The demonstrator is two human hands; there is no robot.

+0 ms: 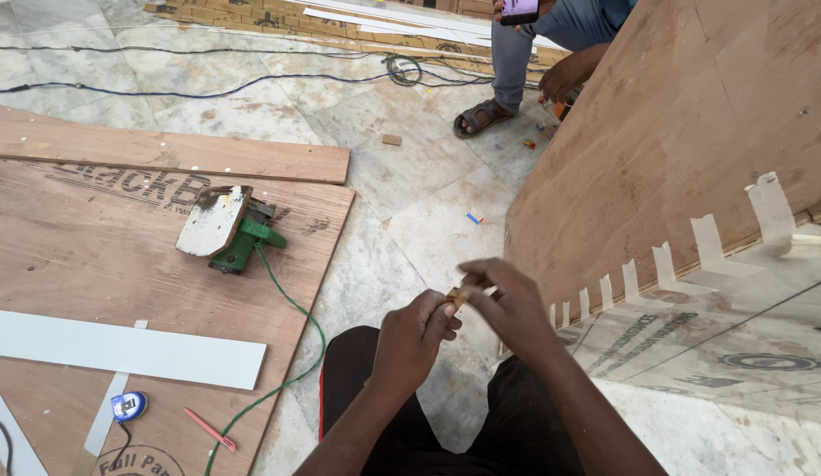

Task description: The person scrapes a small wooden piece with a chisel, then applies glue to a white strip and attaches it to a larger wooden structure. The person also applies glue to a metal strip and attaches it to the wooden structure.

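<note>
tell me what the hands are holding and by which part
Both hands pinch one small tan piece, maybe tape or wood, between fingertips: the left hand at its lower end, the right hand at its upper end. What it is cannot be told.

At the top edge, another person holds a dark phone (519,11), its screen glowing pinkish. Flat brown printed cardboard (252,19) lies on the floor at top left. Dark stamped markings (133,183) show on the plywood sheet (67,256) at left.
</note>
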